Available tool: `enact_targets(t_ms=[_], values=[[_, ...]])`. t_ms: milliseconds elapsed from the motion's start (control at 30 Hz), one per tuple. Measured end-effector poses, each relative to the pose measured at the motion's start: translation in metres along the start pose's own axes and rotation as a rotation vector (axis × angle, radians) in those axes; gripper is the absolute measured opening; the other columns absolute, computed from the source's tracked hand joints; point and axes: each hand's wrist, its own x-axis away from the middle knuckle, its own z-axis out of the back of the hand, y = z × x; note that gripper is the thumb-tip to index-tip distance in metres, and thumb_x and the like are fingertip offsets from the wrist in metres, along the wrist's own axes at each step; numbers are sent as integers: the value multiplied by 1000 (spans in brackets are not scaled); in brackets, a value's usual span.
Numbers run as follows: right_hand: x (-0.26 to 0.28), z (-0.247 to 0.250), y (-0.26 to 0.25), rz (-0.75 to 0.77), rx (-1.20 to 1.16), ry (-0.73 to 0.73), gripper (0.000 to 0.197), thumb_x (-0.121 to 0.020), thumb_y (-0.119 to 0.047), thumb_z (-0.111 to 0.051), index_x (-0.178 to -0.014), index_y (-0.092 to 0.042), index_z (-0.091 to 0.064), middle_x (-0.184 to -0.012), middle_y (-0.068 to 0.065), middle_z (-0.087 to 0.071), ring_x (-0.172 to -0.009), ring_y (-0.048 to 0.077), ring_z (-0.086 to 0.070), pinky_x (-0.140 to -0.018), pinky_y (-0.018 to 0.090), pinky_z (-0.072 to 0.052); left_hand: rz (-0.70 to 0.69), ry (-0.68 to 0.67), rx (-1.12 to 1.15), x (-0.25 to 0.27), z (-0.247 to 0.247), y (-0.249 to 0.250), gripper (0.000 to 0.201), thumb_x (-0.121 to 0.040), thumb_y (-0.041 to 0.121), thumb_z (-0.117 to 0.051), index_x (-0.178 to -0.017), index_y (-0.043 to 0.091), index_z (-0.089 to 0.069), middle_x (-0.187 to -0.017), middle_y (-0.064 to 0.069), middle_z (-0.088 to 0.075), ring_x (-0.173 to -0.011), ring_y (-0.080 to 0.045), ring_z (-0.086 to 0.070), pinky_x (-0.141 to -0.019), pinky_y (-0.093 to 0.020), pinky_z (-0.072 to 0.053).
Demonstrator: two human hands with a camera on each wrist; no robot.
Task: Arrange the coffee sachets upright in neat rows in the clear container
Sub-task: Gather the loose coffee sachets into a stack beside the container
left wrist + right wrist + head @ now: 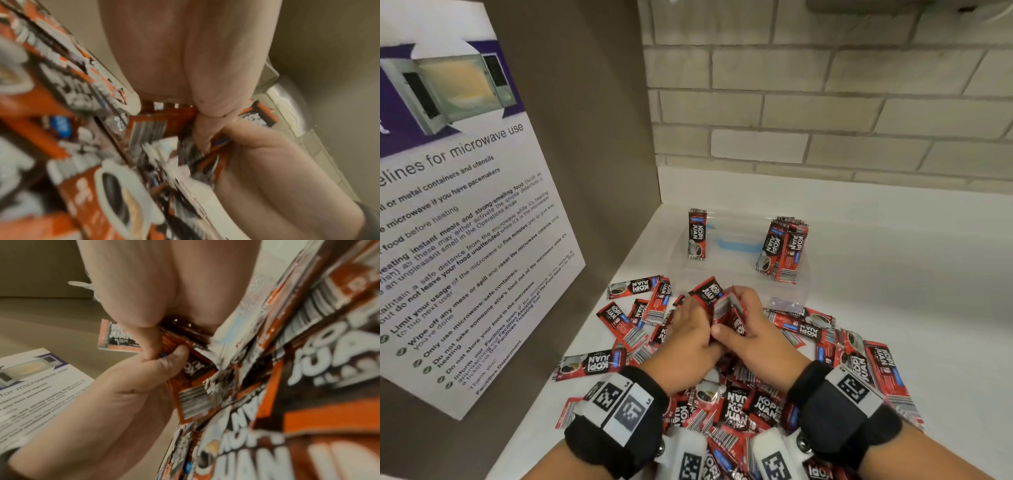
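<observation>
Both hands meet over a heap of red-and-black coffee sachets [739, 404] on the white counter. My left hand [690, 325] and right hand [748, 320] together grip a small bundle of sachets [729, 311], held roughly on edge just in front of the clear container [743, 270]. Inside the container one sachet [697, 234] stands upright at the left wall, and a leaning group of sachets [784, 250] stands at the right. In the wrist views the bundle [213, 146] [195, 368] sits pinched between the fingers and thumbs of both hands; both pictures are blurred.
Loose sachets [633, 308] lie scattered left and right of the hands, up to the container's front. A brown side panel with a microwave-use poster [465, 205] stands close on the left. A brick wall [825, 102] closes the back. Bare white counter [911, 274] stretches to the right.
</observation>
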Motion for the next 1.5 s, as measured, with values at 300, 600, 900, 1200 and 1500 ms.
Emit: enact_targets(t_ms=[300, 600, 900, 1200, 1500], values=[[0, 8, 1, -68, 74, -178, 70, -85, 3, -60, -128, -33, -17, -114, -6, -52, -100, 1, -55, -79, 10, -47, 102, -129, 264, 12, 6, -2, 50, -86, -5, -47, -118, 25, -23, -105, 1, -49, -95, -8, -53, -62, -7, -42], [1, 5, -5, -16, 74, -167, 70, -81, 9, -57, -129, -26, -20, -111, 3, -51, -91, 6, -57, -70, 14, -48, 35, 8, 388, 11, 3, 8, 61, -87, -6, -50, -125, 28, -18, -119, -4, -45, -110, -9, -50, -83, -8, -42], [1, 5, -2, -1, 138, -43, 64, -83, -3, -66, -126, -32, -28, -110, -10, -57, -100, 0, -57, -85, 12, -47, 189, -45, 403, 18, 3, 3, 39, -91, 16, -59, -123, 18, -37, -112, 4, -58, -98, -3, -56, -83, -19, -50], [2, 1, -3, 0, 138, -54, 45, -84, -8, -66, -118, -20, -38, -102, -10, -60, -88, -8, -58, -75, 10, -46, 166, -8, 710, 18, 1, 6, 70, -86, -7, -52, -132, 41, -32, -119, 10, -60, -109, -8, -60, -93, -30, -50], [-2, 5, -2, -58, 88, -1, 32, -80, -8, -71, -107, -16, -57, -102, -5, -68, -94, 8, -63, -87, 26, -49, 122, -47, 515, 27, 13, -2, 50, -89, 9, -61, -123, 35, -35, -116, 13, -59, -98, 9, -60, -78, -10, -49]])
